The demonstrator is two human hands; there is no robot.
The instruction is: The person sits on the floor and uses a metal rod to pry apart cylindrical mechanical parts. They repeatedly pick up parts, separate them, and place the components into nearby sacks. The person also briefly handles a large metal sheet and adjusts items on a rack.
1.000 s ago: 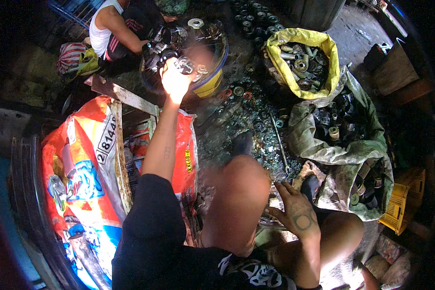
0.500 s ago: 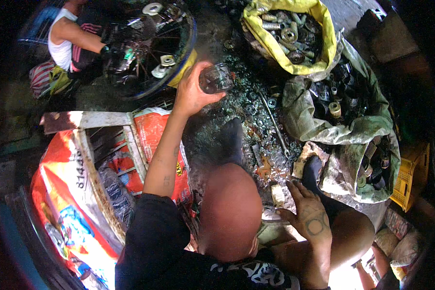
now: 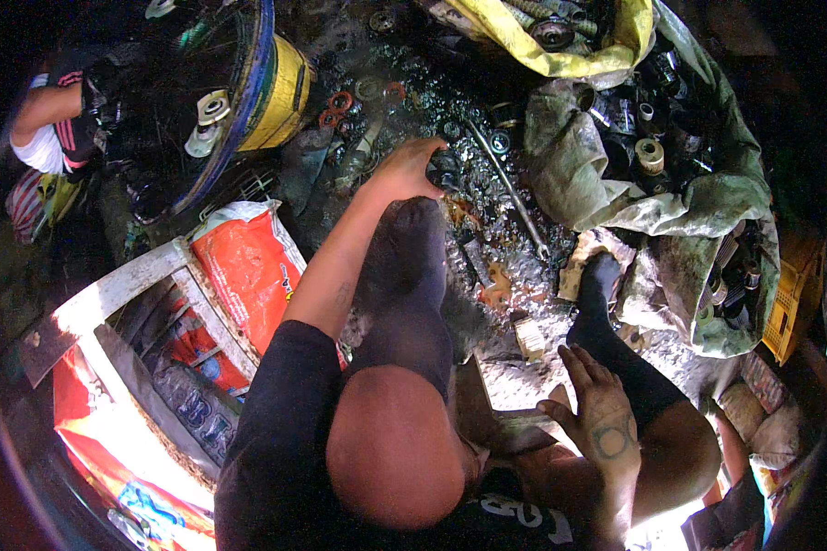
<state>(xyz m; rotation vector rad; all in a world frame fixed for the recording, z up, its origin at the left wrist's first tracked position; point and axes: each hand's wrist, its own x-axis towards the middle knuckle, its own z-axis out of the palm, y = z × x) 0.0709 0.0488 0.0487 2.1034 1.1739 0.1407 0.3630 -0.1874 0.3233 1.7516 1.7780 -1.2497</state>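
- The left hand [image 3: 404, 170] reaches forward, fingers curled around a small dark round metal part [image 3: 444, 168] just above the oily pile of bearings [image 3: 432, 101] on the ground (whether it is fully lifted, I cannot tell).
- The right hand [image 3: 597, 413] rests open on the right knee, fingers spread, holding nothing.
- A long metal rod [image 3: 510, 188] lies just right of the part, beside a green sack [image 3: 597, 174] of parts.
- A blue-rimmed basin [image 3: 248, 92] stands well left.

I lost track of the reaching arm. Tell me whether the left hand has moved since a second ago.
Yes. The left hand has pulled back from the round tub and come down to the scattered metal parts beside the long rod.
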